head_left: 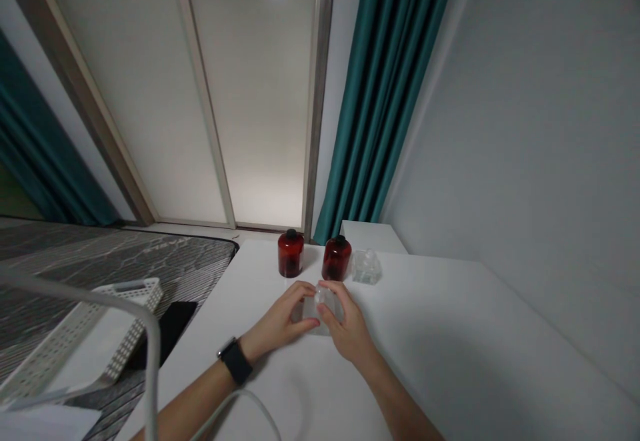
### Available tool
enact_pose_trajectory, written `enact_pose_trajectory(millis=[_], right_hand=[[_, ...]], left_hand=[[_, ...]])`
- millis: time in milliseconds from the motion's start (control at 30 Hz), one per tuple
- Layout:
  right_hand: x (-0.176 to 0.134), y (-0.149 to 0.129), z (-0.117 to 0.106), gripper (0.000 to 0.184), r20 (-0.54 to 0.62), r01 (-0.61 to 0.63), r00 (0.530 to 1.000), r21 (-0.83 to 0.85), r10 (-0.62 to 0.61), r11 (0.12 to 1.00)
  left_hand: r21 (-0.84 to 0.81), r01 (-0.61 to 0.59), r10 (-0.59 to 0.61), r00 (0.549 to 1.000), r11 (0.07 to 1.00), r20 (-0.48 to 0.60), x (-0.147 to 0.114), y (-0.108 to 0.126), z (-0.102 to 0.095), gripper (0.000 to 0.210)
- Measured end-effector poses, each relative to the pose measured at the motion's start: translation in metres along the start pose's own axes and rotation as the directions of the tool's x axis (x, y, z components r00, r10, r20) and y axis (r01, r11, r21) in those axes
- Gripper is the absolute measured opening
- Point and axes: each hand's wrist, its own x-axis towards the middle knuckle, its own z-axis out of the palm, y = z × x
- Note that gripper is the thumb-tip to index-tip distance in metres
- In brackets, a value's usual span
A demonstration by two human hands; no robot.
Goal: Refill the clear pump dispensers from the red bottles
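Note:
A small clear container (324,297) with a rounded top stands on the white table (430,334); its exact kind is hard to make out. My left hand (293,314) curves around its left side, thumb in front and fingers behind. From the other side, my right hand (345,324) closes on its top and right side with thumb and fingers. Both hands partly hide it. Just behind them are two dark red bottles with black caps, a left bottle (291,254) and a right bottle (337,259). A crumpled-looking clear object (367,267) lies to the right of these.
A white box-like surface (374,236) adjoins the table's far edge. On the lower left are a white perforated basket (145,293) and a black flat item (175,324). A pale cable (153,354) crosses the left foreground. Teal curtains (385,94) hang behind.

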Motion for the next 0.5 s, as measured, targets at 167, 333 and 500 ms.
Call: enact_pose_trajectory(millis=[167, 333, 500], right_hand=[[-0.003, 0.003, -0.001, 0.034, 0.034, -0.023, 0.999, 0.0, 0.023, 1.0], [-0.009, 0.013, -0.012, 0.07, 0.096, -0.108, 0.989, -0.013, 0.108, 0.994], [-0.009, 0.02, -0.022, 0.088, 0.212, -0.172, 0.958, -0.123, 0.195, 0.977]], left_hand=[[0.002, 0.001, -0.001, 1.0, 1.0, -0.003, 0.0, -0.002, 0.001, 0.032], [0.077, -0.027, 0.018, 0.993, 0.997, 0.118, -0.002, -0.004, -0.012, 0.048], [0.19, -0.006, -0.016, 0.994, 0.982, 0.112, -0.006, -0.002, -0.026, 0.048]])
